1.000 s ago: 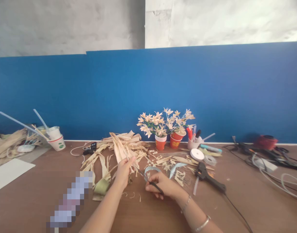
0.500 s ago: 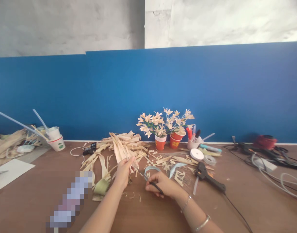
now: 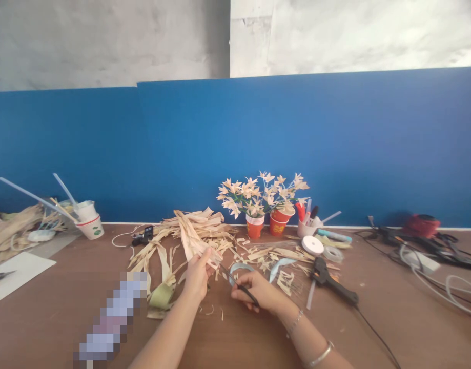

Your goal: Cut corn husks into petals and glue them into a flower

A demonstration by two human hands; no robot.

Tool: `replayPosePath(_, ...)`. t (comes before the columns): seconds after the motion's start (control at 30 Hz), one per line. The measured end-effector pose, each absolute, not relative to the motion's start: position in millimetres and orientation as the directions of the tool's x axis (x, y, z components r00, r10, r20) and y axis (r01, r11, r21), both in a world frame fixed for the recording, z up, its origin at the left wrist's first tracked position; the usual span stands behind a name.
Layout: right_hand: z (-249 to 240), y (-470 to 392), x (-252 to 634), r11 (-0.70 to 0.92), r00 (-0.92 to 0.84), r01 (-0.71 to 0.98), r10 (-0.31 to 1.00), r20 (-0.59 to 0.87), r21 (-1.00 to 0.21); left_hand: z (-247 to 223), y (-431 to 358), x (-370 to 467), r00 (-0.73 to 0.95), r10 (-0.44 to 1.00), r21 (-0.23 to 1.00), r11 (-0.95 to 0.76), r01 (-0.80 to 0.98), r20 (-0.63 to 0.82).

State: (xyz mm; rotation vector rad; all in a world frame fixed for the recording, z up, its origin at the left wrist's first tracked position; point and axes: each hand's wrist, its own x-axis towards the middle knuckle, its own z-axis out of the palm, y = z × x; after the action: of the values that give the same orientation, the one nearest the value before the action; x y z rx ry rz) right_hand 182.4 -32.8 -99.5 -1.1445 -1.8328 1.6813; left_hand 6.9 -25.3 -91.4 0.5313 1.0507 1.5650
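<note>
My left hand (image 3: 198,277) pinches the near end of a pale dried corn husk (image 3: 189,237), which stretches back toward the husk pile (image 3: 210,223). In my right hand (image 3: 254,291) is a pair of scissors (image 3: 241,287) with dark handles. The blades point up and left and reach the husk's edge beside my left fingertips. Whether the blades are parted is too small to tell. A light blue ribbon strip (image 3: 241,267) lies just behind the scissors. Several thin husk scraps (image 3: 209,310) are on the table below my hands.
Flowers of pale husk (image 3: 254,192) stand in red paper cups (image 3: 254,229) at the back. To the right are a tape roll (image 3: 312,245), a black glue gun (image 3: 331,282) and cables (image 3: 446,287). A white cup with sticks (image 3: 89,225) and white paper (image 3: 20,274) are on the left.
My left hand has shifted slightly right and down with the husk end, closer to the scissors. My right hand and the scissors have hardly moved.
</note>
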Motion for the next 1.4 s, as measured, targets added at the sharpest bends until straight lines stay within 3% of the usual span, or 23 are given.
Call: replayPosePath(1.4,-94.5,-35.7,177.7,-0.057,-0.537,0.261,0.821,-0.194,-0.964,-97.9,-29.1,20.0,-0.232,0.965,0.846,-0.025,-0.533,-0.118)
